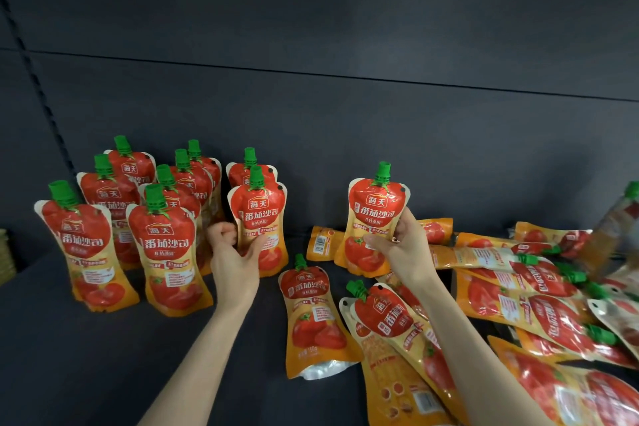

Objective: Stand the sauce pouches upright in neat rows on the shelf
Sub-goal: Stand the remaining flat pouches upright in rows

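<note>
Red and orange tomato sauce pouches with green caps fill a dark shelf point(103, 356). Several stand upright in rows at the left point(166, 239). My left hand point(235, 259) grips the waist of an upright pouch point(259, 211) at the right end of those rows. My right hand point(404, 252) holds another pouch point(375, 214) upright, to the right of the rows. A pouch point(311, 315) lies flat between my forearms, cap pointing away from me.
A heap of pouches point(539, 294) lies flat and overlapping across the right side of the shelf, up to the front edge. The dark back panel point(345, 114) rises behind. A perforated upright strip point(38, 79) runs down the left.
</note>
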`<move>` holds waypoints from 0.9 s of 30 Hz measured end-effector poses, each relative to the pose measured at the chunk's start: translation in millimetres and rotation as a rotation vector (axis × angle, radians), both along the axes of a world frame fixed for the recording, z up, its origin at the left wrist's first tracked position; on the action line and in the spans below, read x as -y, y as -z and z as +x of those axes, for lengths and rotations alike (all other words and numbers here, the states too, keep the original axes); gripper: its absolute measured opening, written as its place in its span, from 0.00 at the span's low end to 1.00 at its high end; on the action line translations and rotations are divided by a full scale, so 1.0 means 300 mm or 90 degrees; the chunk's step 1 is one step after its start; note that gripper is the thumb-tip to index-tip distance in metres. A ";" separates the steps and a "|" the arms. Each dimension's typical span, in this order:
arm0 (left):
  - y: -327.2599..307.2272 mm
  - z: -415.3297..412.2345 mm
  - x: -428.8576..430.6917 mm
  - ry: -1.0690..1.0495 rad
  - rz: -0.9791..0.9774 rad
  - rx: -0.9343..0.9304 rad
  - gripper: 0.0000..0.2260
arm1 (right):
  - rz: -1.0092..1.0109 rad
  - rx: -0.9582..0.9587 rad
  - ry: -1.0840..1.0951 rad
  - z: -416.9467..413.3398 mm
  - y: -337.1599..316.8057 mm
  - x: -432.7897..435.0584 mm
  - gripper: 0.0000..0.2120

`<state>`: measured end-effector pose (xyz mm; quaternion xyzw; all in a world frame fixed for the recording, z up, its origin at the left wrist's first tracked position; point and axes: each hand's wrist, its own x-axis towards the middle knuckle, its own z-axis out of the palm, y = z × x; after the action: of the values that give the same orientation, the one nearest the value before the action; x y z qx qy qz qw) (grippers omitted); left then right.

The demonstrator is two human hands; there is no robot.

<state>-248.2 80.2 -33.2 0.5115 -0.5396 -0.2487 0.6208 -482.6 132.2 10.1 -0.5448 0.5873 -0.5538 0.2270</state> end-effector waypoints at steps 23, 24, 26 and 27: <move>-0.002 -0.017 -0.101 -0.026 -0.052 0.100 0.16 | -0.026 0.021 0.015 -0.022 -0.002 -0.018 0.20; -0.005 -0.043 -0.107 0.012 -0.068 0.111 0.14 | -0.031 0.023 0.018 -0.033 -0.007 -0.021 0.20; -0.016 -0.108 -0.095 0.125 -0.075 0.171 0.11 | -0.039 0.030 0.025 -0.060 -0.017 -0.029 0.19; -0.022 -0.144 -0.079 0.184 -0.070 0.223 0.10 | -0.042 0.029 0.033 -0.076 -0.020 -0.034 0.19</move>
<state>-291.4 103.8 -26.6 0.4293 -0.7198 -0.2125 0.5024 -505.3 142.4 16.3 -0.5239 0.5771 -0.5910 0.2079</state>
